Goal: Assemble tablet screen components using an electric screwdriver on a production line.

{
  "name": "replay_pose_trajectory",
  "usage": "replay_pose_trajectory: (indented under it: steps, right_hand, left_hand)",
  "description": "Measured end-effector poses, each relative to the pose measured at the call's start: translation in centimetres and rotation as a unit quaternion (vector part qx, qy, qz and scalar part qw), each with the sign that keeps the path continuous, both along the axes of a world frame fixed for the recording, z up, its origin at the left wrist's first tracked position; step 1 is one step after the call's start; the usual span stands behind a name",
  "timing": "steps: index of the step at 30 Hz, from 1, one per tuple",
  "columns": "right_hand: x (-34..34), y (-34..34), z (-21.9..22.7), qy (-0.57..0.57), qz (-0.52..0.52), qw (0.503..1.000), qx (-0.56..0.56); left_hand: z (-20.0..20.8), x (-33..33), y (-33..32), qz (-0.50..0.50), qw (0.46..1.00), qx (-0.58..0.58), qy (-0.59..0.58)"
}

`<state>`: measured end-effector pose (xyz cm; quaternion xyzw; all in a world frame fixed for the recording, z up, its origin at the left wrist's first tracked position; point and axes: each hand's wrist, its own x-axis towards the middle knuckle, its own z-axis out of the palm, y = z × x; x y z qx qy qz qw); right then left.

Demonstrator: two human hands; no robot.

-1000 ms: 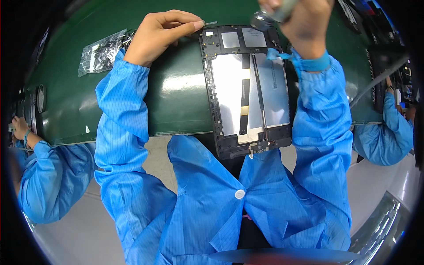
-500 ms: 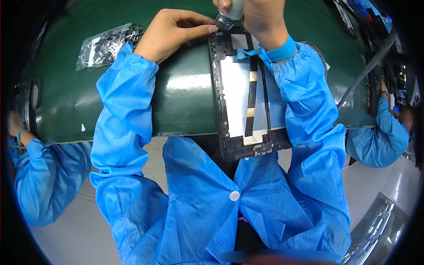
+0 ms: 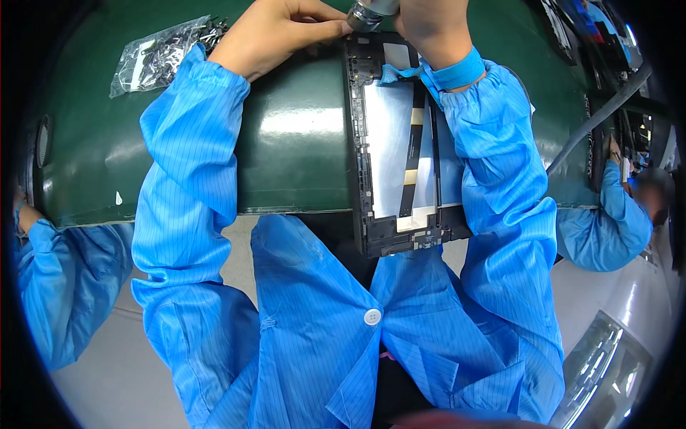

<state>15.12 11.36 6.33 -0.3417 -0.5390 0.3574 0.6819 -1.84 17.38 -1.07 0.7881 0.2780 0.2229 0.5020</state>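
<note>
An opened tablet-like device lies partly under my right forearm, its near end jutting past the table edge. It has a black frame, silver panels and a black ribbon strip with gold patches. At its far end my right hand grips a pale grey cylindrical tool with a shiny metal collar; the tool's tip cannot be seen. Just left of that collar, my left hand has thumb and forefinger pinched together. Anything between those fingertips is too small or hidden. A blue wrist strap circles my right wrist.
On the green table, a clear plastic bag with several small black parts lies beyond my left sleeve. A grey cable slants across the right side. Blue-sleeved people sit at the far left and far right.
The whole view has shifted, so the bag and both hands appear higher. My left pinch and my right grip on the tool stay the same, close to the device's far end.
</note>
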Motion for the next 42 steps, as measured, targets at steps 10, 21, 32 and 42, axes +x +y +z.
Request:
replay_pose_trajectory:
  steps: [10, 21, 32, 42]
  right_hand:
    - [-0.4, -0.4, 0.4, -0.036, -0.021, 0.999, 0.008]
    - [-0.6, 0.5, 0.0, -0.063, -0.040, 0.997, -0.035]
    - [-0.9, 0.0, 0.7, 0.011, -0.058, 0.996, -0.065]
    - [-1.3, 0.2, 0.1, -0.046, -0.035, 0.998, -0.037]
  left_hand:
    - [2.0, 0.5, -1.5, 0.025, 0.982, -0.176, -0.061]
    - [1.9, 0.7, -1.3, 0.030, 0.987, -0.146, -0.056]
    - [-0.5, 0.3, 0.6, 0.015, 1.000, 0.007, 0.017]
    - [-0.2, -1.0, 0.7, 0.049, 0.999, -0.002, 0.000]
